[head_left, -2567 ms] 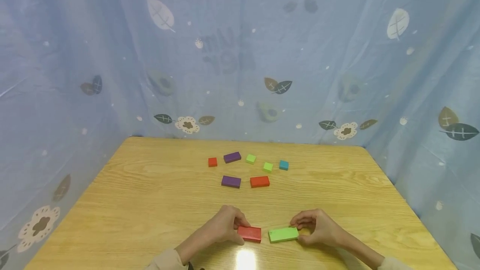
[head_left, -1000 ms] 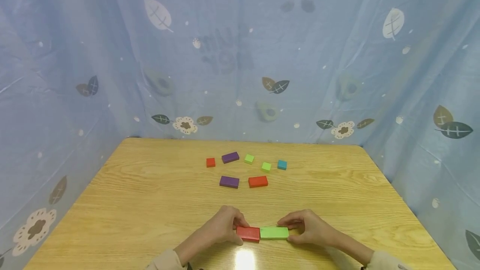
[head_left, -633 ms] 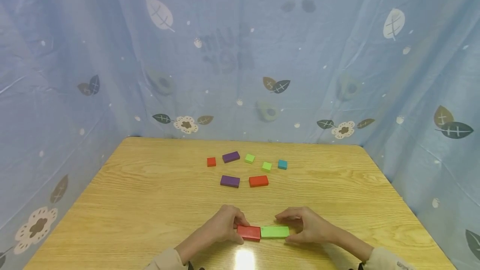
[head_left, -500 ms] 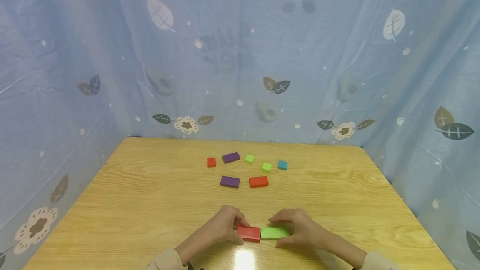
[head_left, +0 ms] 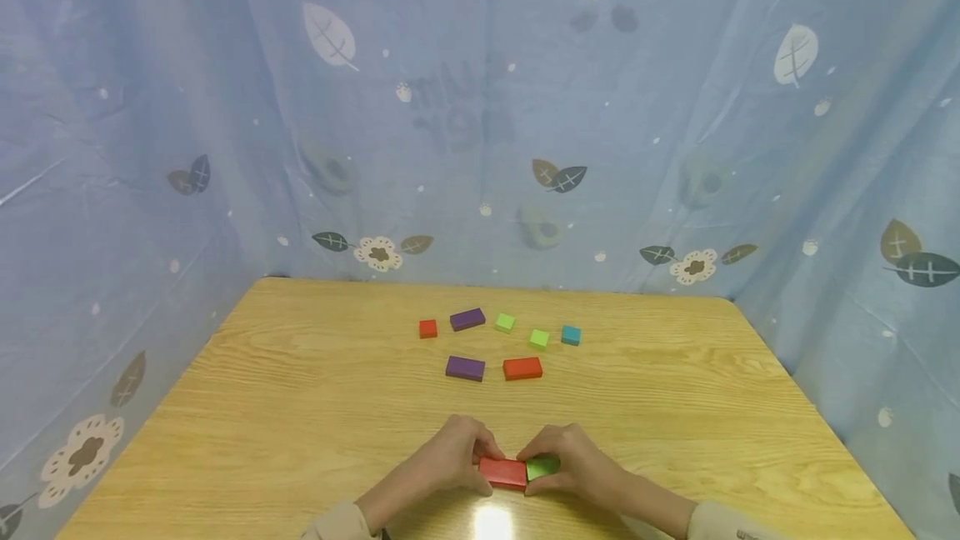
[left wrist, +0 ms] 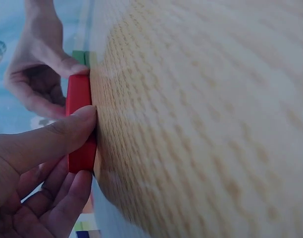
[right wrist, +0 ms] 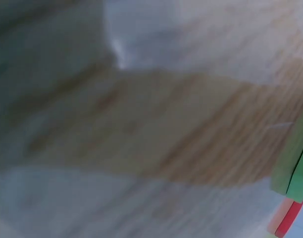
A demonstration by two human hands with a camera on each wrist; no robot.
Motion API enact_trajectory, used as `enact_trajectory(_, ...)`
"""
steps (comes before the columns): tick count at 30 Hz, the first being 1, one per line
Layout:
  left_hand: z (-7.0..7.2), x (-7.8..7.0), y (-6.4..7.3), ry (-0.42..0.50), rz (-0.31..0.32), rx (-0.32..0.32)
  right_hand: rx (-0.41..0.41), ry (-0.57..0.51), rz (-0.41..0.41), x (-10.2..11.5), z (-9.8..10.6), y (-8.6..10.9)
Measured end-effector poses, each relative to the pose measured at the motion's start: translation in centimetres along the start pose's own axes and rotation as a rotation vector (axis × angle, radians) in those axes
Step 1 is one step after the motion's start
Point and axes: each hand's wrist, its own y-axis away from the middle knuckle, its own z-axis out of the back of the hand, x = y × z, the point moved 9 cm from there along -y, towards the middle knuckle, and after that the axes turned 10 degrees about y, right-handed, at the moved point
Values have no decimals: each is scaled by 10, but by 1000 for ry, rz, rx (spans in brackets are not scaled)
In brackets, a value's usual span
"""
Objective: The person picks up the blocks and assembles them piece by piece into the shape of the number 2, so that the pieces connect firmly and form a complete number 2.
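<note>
A red rectangular block (head_left: 502,473) lies end to end with a green block (head_left: 542,467) near the front of the table. My left hand (head_left: 456,452) pinches the red block's left end between thumb and fingers. Arched over the green block, my right hand (head_left: 573,461) hides its right part. Its thumb and fingertips sit on opposite sides at the red block's right end. The left wrist view shows both hands at the red block (left wrist: 81,91), with a bit of the green block (left wrist: 81,56) beyond. In the right wrist view, a green block (right wrist: 295,163) shows without the hand.
Farther back on the wooden table (head_left: 315,407) lie a purple block (head_left: 465,368), a red block (head_left: 522,368), another purple block (head_left: 468,319), a small red block (head_left: 427,328), small green blocks (head_left: 538,339) and a blue block (head_left: 571,335). A patterned curtain (head_left: 480,123) surrounds the table.
My right hand first slid the green block left against the red one. Then its fingers loosened and moved left along the green block to the red block's end. My left hand stays on the red block.
</note>
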Motion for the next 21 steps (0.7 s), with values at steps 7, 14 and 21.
enact_trajectory(7, -1, 0, 2, -14, -3, 1, -25, -37, -5, 1, -3, -2)
enact_trajectory(14, -1, 2, 2, -63, 0, -14, -3, -57, -67, -5, -6, -3)
enact_trajectory(21, 7, 5, -1, -14, 30, 50, 10, -83, -115, -11, -7, -3)
